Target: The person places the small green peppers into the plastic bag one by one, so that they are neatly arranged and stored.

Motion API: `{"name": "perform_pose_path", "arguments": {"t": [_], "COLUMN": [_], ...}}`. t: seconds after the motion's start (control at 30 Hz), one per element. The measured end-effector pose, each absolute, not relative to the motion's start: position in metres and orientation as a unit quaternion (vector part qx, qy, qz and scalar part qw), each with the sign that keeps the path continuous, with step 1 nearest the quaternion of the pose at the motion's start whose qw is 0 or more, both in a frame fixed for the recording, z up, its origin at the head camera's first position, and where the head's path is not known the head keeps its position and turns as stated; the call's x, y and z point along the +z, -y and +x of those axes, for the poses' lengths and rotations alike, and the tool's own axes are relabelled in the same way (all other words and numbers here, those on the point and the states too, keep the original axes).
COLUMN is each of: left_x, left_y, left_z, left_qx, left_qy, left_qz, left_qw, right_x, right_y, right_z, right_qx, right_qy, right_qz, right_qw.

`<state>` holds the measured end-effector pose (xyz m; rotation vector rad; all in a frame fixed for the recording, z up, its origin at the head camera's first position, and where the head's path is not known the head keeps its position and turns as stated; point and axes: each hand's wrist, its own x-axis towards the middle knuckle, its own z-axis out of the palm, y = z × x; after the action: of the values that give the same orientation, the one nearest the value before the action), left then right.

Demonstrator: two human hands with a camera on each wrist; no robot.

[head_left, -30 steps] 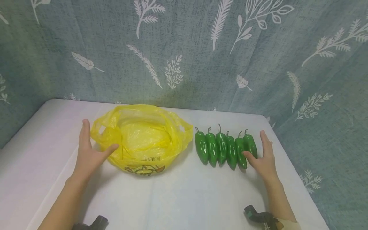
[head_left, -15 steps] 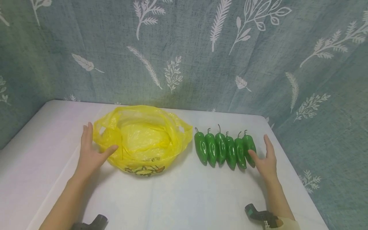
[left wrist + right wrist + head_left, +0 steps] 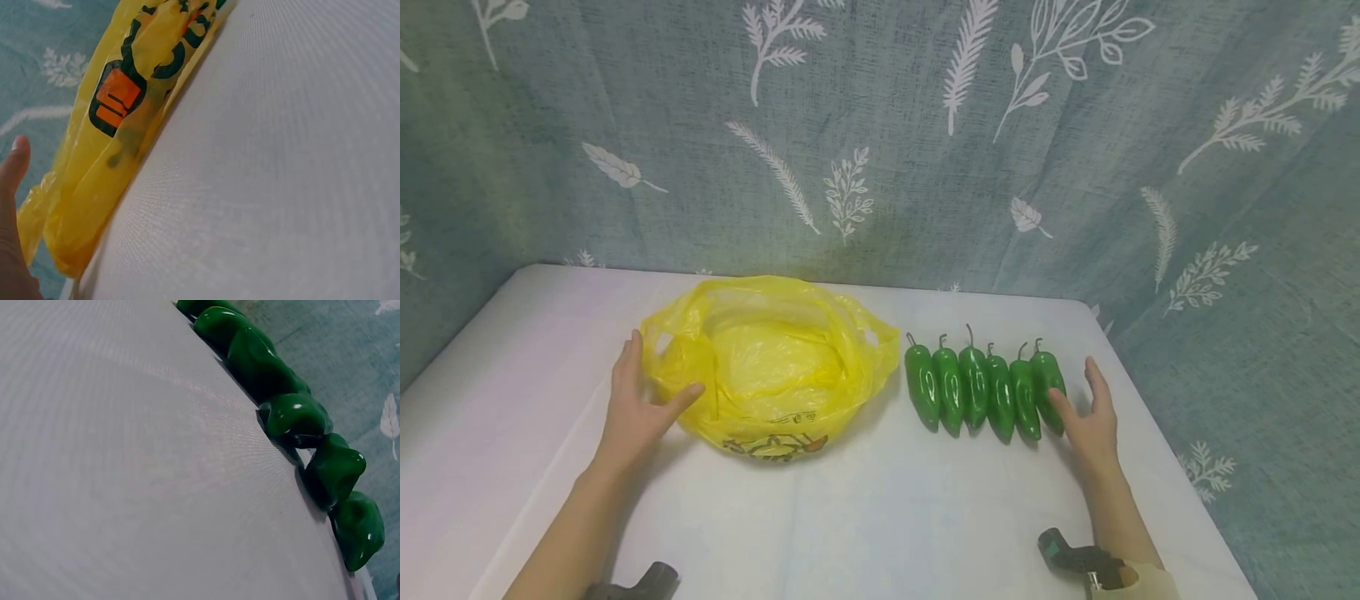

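A yellow plastic bag [image 3: 775,433] with dark print lies on the table left of centre, its mouth spread wide. At its left side is my left hand [image 3: 636,412], thumb and fingers spread apart, the thumb overlapping the bag in the head view. In the left wrist view the thumb [image 3: 14,172] shows beside the printed bag [image 3: 81,212]. Several green peppers [image 3: 973,387] lie side by side in a row to the right of the bag, stems pointing away. My right hand [image 3: 1092,425] is spread by the row's right end, its thumb overlapping the last pepper [image 3: 1047,371].
A white cloth covers the table [image 3: 865,517]. Behind it and along the right side hangs a grey-green curtain [image 3: 895,167] with white leaf patterns. Dark wrist-worn devices [image 3: 1067,554] sit on both forearms.
My right hand has drawn back slightly toward me, uncovering more of the last pepper. The left hand's fingers have lowered a little along the bag's side. Bag and peppers have stayed put.
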<state>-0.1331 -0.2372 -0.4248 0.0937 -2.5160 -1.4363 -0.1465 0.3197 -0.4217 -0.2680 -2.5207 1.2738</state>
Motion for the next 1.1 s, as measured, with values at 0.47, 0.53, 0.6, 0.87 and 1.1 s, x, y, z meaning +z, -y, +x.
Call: {"name": "perform_pose_path", "arguments": {"t": [0.47,0.53,0.6,0.87,1.1], "left_x": [-0.435,-0.434,-0.433,-0.433,-0.434], "left_y": [0.233,0.233,0.234,0.236,0.236], "left_z": [-0.137,-0.137,-0.136,-0.135,-0.137], "left_qx": [-0.508,-0.504,-0.5,-0.498,-0.467], "left_qy": [0.855,0.858,0.86,0.861,0.879], "left_qz": [0.052,0.054,0.054,0.052,0.019], "left_qw": [0.089,0.087,0.087,0.092,0.094], "right_x": [-0.432,-0.433,-0.434,-0.435,-0.435], "right_y": [-0.328,-0.327,-0.327,-0.325,-0.325], "right_z": [-0.147,-0.147,-0.148,-0.153,-0.153], "right_qx": [0.44,0.436,0.429,0.414,0.395], "right_qy": [0.884,0.887,0.892,0.902,0.911], "right_qz": [-0.11,-0.112,-0.109,-0.095,-0.097], "right_qw": [0.111,0.101,0.093,0.081,0.07]}}
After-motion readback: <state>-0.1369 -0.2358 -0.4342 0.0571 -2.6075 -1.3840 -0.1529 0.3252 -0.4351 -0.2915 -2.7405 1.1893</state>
